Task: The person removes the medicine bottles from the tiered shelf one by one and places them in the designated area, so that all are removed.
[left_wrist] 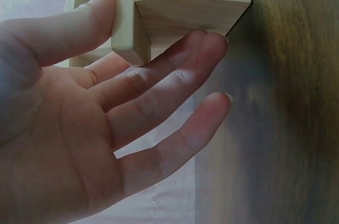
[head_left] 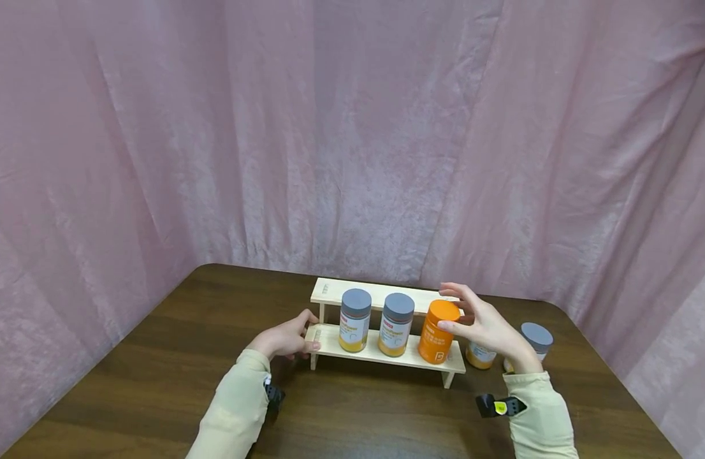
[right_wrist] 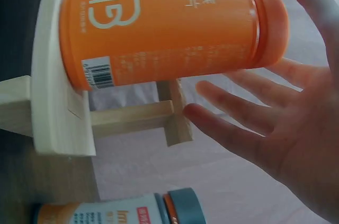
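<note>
A two-tier wooden rack (head_left: 364, 357) stands on the table. My left hand (head_left: 286, 338) grips the left end of its lower board, thumb on the upper side and some fingers beneath; in the left wrist view the little finger hangs free. Along the lower board stand two grey-lidded jars (head_left: 354, 322) and an orange jar (head_left: 435, 341), all upright. My right hand (head_left: 487, 325) is around the orange jar's lid with spread fingers. In the right wrist view, a gap shows between thumb and lid, and the lower fingers are off the jar; contact behind the lid is hidden.
On the table right of the rack stand two more grey-lidded jars, one (head_left: 480, 357) close to the rack's end and another (head_left: 537, 336) partly behind my right wrist. The rack's upper board (head_left: 381, 293) lies behind the jars. A pink curtain (head_left: 352, 140) hangs behind the dark wooden table (head_left: 375, 414).
</note>
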The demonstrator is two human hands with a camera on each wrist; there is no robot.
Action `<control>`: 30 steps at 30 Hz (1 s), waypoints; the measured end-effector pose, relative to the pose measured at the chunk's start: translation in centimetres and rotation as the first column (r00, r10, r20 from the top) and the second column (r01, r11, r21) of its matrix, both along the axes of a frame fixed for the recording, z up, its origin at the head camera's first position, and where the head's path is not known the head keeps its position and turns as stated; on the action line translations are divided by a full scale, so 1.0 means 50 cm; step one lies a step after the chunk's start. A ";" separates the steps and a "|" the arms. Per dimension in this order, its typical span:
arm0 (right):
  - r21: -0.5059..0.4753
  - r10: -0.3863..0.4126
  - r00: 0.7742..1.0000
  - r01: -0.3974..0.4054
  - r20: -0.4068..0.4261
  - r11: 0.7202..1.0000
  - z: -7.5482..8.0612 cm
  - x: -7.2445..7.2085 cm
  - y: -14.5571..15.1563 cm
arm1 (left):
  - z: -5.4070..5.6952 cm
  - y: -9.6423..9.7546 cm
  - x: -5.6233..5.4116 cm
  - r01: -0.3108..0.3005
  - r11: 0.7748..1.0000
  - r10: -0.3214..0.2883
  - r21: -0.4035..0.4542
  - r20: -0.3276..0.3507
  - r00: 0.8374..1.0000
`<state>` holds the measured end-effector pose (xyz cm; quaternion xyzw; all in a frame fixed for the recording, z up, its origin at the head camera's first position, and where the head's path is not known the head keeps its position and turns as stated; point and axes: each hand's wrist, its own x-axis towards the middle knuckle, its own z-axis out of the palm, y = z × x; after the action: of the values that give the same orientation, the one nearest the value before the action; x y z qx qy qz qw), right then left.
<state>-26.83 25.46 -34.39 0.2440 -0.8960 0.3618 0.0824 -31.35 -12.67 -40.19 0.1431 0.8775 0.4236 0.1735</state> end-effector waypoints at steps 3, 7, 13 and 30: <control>0.022 0.003 1.000 -0.003 0.010 1.000 -0.005 -0.002 -0.003 | 0.001 0.001 0.001 -0.001 1.000 0.001 -0.001 0.004 1.000; 0.051 0.005 1.000 -0.005 0.006 0.999 -0.004 -0.001 -0.007 | 0.003 0.002 0.002 0.004 1.000 -0.004 -0.004 0.007 1.000; 0.064 0.003 1.000 -0.001 -0.019 0.998 -0.001 -0.002 -0.008 | 0.002 -0.001 -0.003 0.007 1.000 -0.007 -0.009 0.004 1.000; 0.042 -0.006 1.000 0.007 -0.013 0.999 0.013 0.014 0.004 | 0.000 -0.001 -0.004 0.014 1.000 -0.014 -0.001 0.007 1.000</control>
<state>-26.12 25.66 -33.75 0.2451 -0.9037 0.3409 0.0842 -31.54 -12.71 -40.22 0.1475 0.8761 0.4224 0.1796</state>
